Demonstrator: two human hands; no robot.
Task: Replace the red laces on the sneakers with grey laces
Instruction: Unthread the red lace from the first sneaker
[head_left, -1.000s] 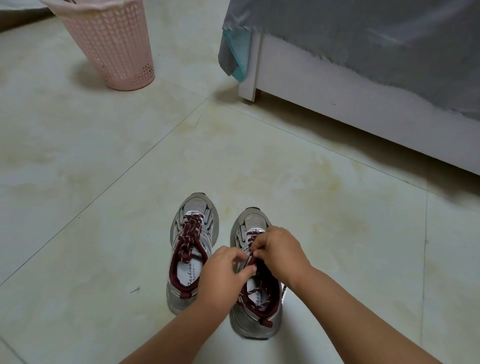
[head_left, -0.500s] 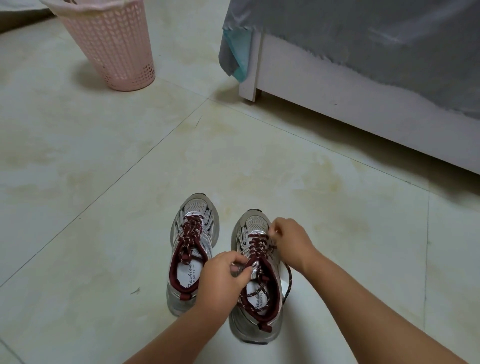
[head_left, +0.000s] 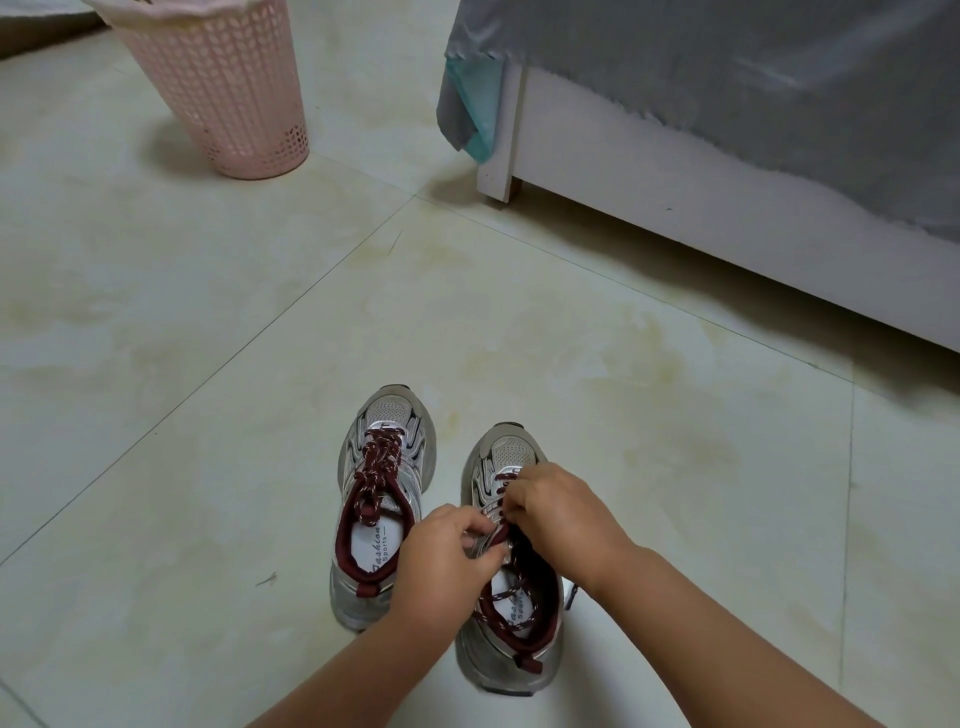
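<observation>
Pinched in the grip of both hands, right hand (head_left: 558, 514) and left hand (head_left: 448, 558), is the red lace (head_left: 503, 525) of the right sneaker (head_left: 511, 613). Beside it on the floor (head_left: 208, 415), the left sneaker (head_left: 382, 499) is seen laced.

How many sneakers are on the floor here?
2. The left sneaker stands alone, fully laced in red; the right sneaker sits beside it, under both hands. No others show.
</observation>
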